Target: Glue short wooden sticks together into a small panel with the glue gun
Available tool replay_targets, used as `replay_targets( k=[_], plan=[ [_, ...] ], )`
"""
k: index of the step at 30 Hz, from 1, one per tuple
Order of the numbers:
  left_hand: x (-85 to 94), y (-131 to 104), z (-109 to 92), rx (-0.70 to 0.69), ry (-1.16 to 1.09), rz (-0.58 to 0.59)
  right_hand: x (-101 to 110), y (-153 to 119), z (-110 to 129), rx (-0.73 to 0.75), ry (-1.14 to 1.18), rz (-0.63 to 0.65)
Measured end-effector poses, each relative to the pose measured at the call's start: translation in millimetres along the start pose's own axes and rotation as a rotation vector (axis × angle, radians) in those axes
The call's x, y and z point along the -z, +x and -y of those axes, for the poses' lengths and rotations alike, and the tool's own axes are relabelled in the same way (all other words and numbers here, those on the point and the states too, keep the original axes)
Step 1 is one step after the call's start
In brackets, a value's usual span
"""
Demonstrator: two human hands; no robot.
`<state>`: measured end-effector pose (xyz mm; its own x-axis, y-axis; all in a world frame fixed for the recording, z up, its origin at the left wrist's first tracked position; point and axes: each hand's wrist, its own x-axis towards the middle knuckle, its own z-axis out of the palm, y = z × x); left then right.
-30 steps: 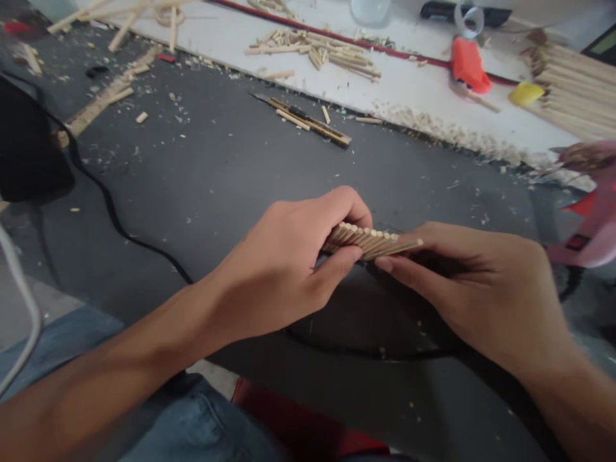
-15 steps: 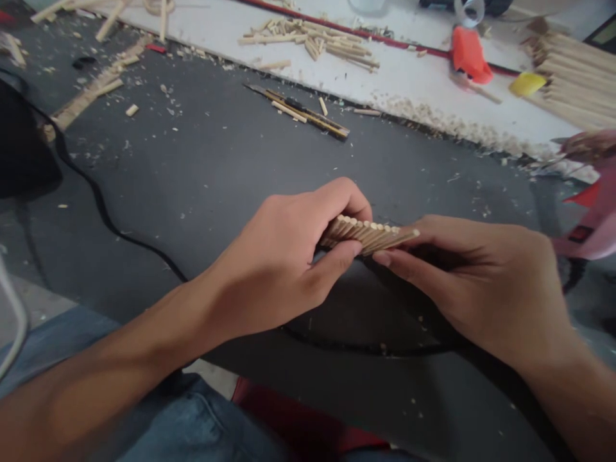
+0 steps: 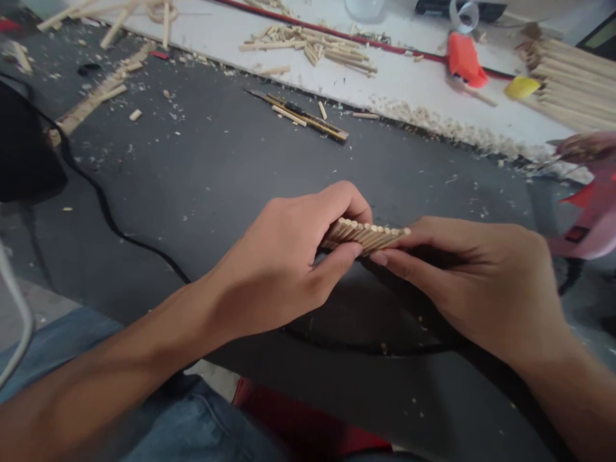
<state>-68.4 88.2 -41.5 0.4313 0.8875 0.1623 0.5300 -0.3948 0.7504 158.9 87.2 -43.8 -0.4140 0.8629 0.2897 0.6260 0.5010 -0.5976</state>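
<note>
A slanted row of short round wooden sticks (image 3: 369, 235), lying side by side, is held between my two hands over the dark table. My left hand (image 3: 289, 253) wraps round its left part, thumb along the near side and fingers curled behind. That end of the row is hidden in the palm. At the right end, my right hand (image 3: 491, 276) is closed, thumb and forefinger pinching the outermost stick against the row. A black and yellow craft knife (image 3: 312, 120) lies on the table beyond my hands, with small stick pieces beside it.
A pink glue gun (image 3: 584, 221) stands at the right. On the white board (image 3: 414, 90) behind are a pile of cut sticks (image 3: 312, 43), an orange object (image 3: 466, 61), a yellow piece (image 3: 522, 88) and long dowels (image 3: 568, 83). A black cable (image 3: 108, 218) crosses the left side.
The outermost stick, which jutted out to the right, now sits closer in line with the row. My right fingers have shifted slightly left with it. My left hand keeps its hold.
</note>
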Motion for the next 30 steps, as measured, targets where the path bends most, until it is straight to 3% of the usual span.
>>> replay_targets(
  k=[10,20,26,30],
  plan=[
    [0.5,0,-1,-0.038,0.02,-0.013,0,0,0,-0.001,-0.001,-0.001],
    [-2.4,-1,-3,-0.021,0.036,-0.048,-2,-1,1,-0.103,0.05,-0.01],
    [0.3,2,-1,0.115,-0.093,-0.035,-3,-4,-6,-0.25,0.252,0.001],
    [5.9,3,-5,0.234,-0.199,0.026,3,-4,-8,-0.254,0.341,0.024]
  ],
)
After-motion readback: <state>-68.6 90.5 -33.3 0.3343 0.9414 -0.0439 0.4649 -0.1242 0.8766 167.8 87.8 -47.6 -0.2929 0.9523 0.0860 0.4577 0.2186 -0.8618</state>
